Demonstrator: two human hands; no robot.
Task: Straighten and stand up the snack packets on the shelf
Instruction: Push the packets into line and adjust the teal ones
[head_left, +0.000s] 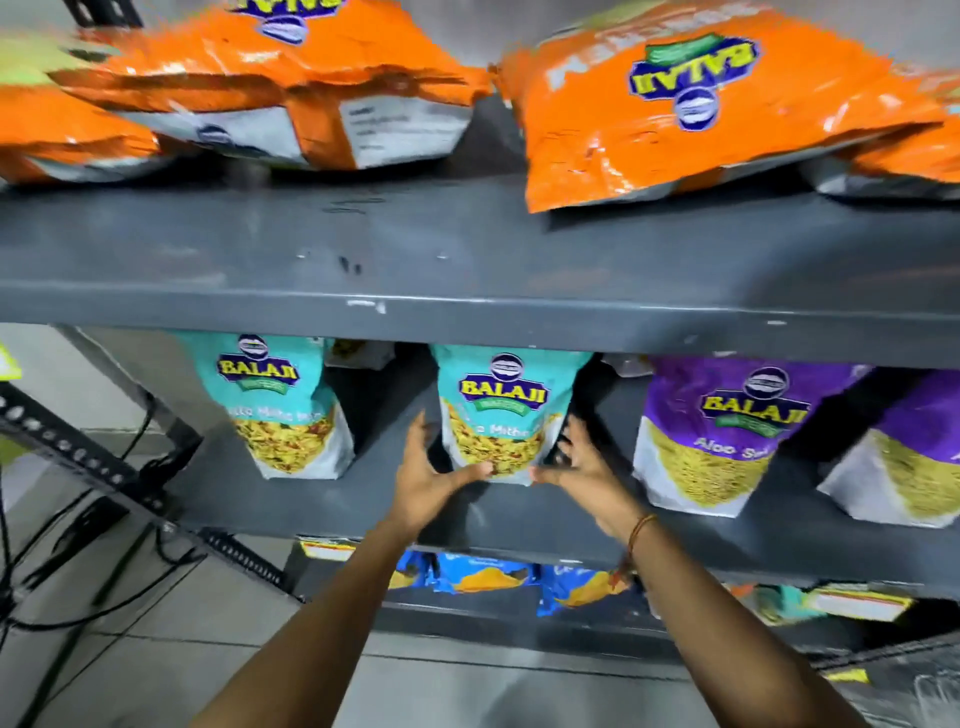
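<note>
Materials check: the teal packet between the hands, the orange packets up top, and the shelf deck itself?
Teal Balaji packet: looks like glossy printed plastic film, soft sheen, stands upright as a pouch. Orange packets: same kind of film, probably laminated; sharp creases and bright glare. Shelf deck: likely painted metal, matte dark grey with pale chips along the front edge. Left hand and right hand flank the teal packet's base.

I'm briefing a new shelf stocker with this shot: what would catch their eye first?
Probably the shiny orange foil snack packets lying flat and jumbled on the top grey metal shelf. Next, the two bare hands, left hand and right hand, cupping the base of an upright teal snack packet on the middle shelf, with purple snack packets standing to its right.
</note>
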